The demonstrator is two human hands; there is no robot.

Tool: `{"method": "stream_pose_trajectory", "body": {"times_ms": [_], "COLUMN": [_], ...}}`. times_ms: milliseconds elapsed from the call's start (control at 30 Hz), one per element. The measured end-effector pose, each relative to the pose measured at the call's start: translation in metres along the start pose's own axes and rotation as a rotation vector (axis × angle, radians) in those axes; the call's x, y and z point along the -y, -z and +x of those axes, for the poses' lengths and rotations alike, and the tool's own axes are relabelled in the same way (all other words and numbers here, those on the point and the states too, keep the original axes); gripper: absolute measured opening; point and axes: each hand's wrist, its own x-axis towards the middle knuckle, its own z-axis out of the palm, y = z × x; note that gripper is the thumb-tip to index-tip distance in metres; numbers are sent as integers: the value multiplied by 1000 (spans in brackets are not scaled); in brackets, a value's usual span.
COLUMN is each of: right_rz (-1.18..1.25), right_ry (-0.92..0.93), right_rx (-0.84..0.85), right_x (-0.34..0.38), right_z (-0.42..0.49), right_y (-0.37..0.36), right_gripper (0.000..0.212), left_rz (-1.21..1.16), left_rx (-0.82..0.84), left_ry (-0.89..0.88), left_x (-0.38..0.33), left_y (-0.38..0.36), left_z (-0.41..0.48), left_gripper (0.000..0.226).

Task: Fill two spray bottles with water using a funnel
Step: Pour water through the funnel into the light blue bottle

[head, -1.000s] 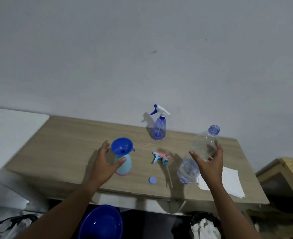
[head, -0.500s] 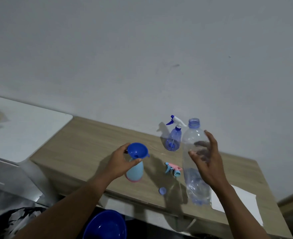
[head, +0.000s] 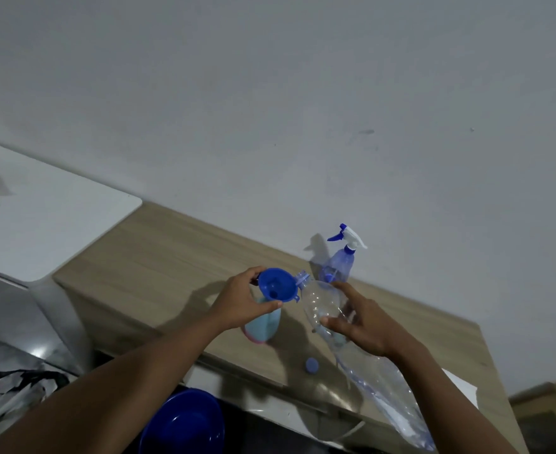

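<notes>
A blue funnel (head: 276, 286) sits in the neck of a light blue spray bottle (head: 263, 326) standing on the wooden table (head: 158, 257). My left hand (head: 240, 303) grips the funnel and the bottle's neck. My right hand (head: 361, 322) holds a large clear water bottle (head: 361, 352), tilted with its open mouth at the funnel's rim. A second, purple spray bottle (head: 338, 267) with a white and blue trigger head stands behind, by the wall. The loose pink and blue spray head is hidden behind the water bottle.
A small blue cap (head: 312, 365) lies on the table near its front edge. White paper (head: 460, 385) lies at the right. A blue bowl (head: 184, 424) sits below the table front. A white surface (head: 40, 217) adjoins on the left; a wooden cabinet (head: 545, 417) stands at right.
My right hand has lifted the water bottle off the table and tipped its mouth leftward to the funnel. My left hand stays on the funnel and bottle. The camera has tilted.
</notes>
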Motion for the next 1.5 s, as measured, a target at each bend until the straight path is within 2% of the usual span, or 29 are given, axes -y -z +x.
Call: {"method": "stream_pose_trajectory", "body": {"times_ms": [167,433,600,1500], "right_rz": [-122,-195,-221,-179], "right_ry": [-41,-86,-96,-132], "right_rx": [73,120,145,122], "right_x": [13,27,29,22], "right_z": [4,10,13,4], "right_y": [0,1,1,0], "right_gripper": [78,83,83,83], "left_rz": [6,-2,12,10], "left_rx": [32,43,48,49], "left_ry": [9,-5,-5,-53], "left_x": [5,5,5,0], "left_y": [4,8,9,7], "left_z": [2,2,3,2], "left_gripper": [85,79,83,79]}}
